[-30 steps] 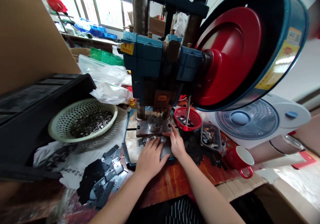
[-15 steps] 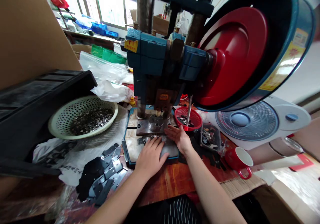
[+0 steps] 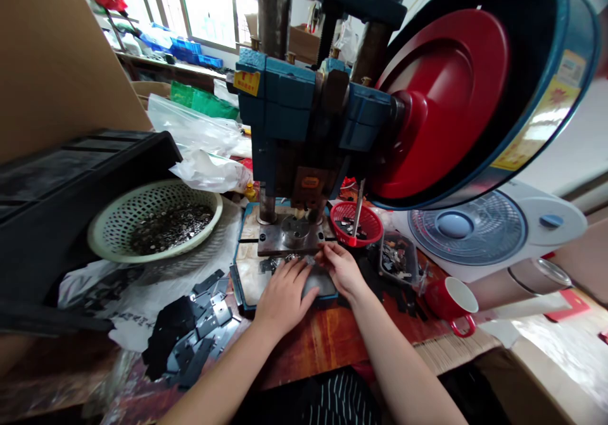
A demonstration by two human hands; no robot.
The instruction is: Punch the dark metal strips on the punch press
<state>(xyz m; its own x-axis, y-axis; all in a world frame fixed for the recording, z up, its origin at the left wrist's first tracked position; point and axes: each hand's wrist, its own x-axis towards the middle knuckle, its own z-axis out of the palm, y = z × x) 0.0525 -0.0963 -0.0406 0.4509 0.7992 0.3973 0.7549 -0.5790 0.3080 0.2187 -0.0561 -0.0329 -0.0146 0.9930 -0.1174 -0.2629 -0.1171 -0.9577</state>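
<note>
L hand [image 3: 282,295] lies flat, thumb wide, fingertips at small metal bits [image 3: 272,265] just in front of the round-centred steel block [image 3: 273,241], & R hand [image 3: 346,272] has its fingers bent in narrow near the block's R end, tho can't tell if they pinch anything. Step in hand is prob. handling the bits, so next move likely calls for light fingertip work clear of the ram [image 3: 308,198]. Further out: blue cast-metal press [image 3: 289,99] w/ glossy red wheel [image 3: 479,70], perforated plastic red basket [image 3: 349,240], flat dark plates [image 3: 209,320] piled loosely on the glossy desk [image 3: 318,342].
</note>
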